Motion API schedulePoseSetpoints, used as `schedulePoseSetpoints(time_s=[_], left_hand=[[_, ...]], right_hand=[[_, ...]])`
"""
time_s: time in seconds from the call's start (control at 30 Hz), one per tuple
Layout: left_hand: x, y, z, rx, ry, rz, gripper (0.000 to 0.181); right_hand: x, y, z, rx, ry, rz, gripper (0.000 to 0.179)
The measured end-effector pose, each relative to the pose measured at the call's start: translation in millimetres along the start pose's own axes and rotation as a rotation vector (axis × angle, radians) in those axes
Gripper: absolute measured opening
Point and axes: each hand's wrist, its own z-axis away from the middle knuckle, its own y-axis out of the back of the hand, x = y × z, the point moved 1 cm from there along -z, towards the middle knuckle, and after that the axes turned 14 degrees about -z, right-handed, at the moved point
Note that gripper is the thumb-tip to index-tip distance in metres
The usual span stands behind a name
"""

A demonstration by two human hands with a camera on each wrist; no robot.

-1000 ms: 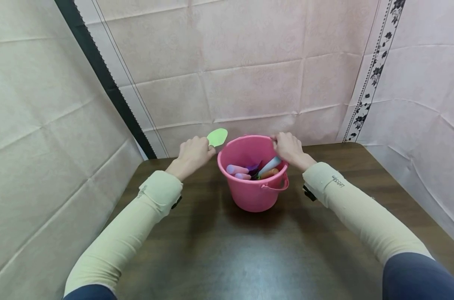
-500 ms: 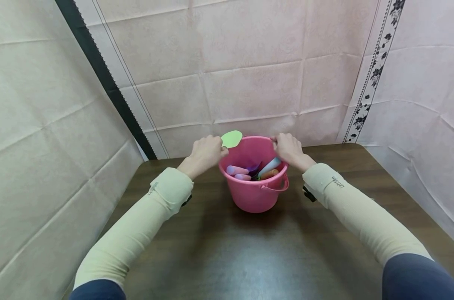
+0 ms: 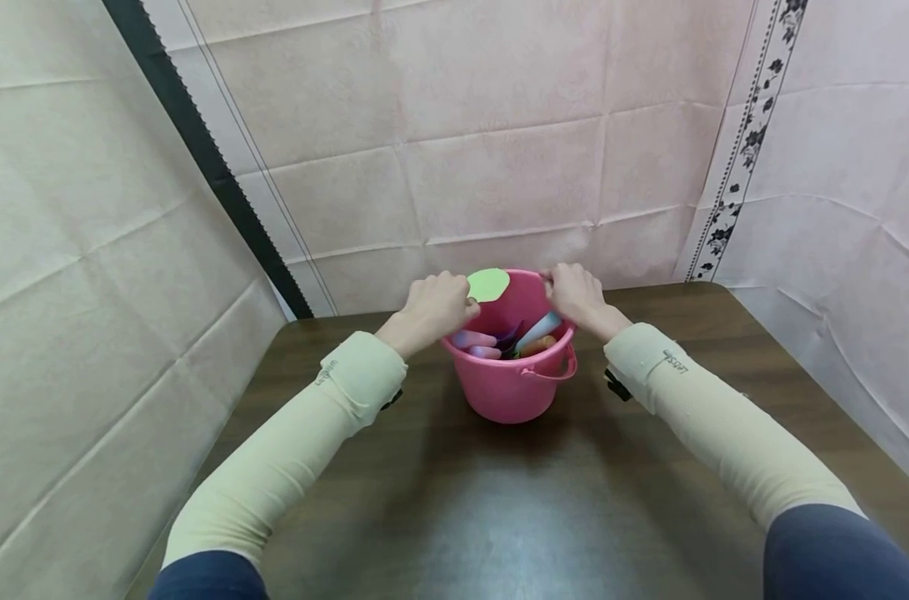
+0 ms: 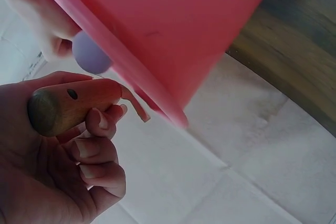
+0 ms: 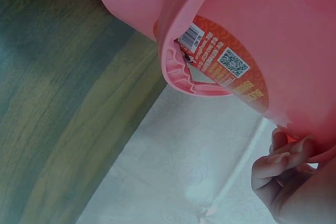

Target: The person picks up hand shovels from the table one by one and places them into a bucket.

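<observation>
My left hand (image 3: 437,304) grips a small trowel by its wooden handle (image 4: 73,103). The trowel's light green blade (image 3: 488,285) overlaps the bucket's left rear rim in the head view. A pink bucket (image 3: 505,396) stands upright on the table. Its right rear rim is held by my right hand (image 3: 577,297), whose fingers curl over the edge in the right wrist view. Inside the bucket lie tools with lilac handles (image 3: 473,339), a pale blue handle (image 3: 538,332) and an orange-brown handle (image 3: 537,347); their lower parts are mostly hidden.
The bucket's pink carrying handle (image 3: 557,375) hangs down at its front right. A red label (image 5: 226,61) is on the bucket's side. The dark wooden table (image 3: 491,517) ends near the pale cloth (image 3: 499,183) hanging behind, with more cloth at both sides.
My left hand has moved right with the trowel, bringing the green blade from left of the bucket to its rim. The right hand has stayed on the rim.
</observation>
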Motion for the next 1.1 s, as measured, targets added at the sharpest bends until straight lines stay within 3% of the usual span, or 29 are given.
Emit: schedulePoseSetpoints(time_s=[0.63,1.1], left_hand=[[23.9,4.6,-5.7,-0.069,-0.066,-0.020,0.024],[47.1,3.2,-10.5,-0.121,-0.123,-0.069,0.025]], right_hand=[[-0.7,0.8,0.3,-0.006,0.036,-0.018,0.026],[-0.3,-0.2,-1.0,-0.018,-0.006,-0.022,0.023]])
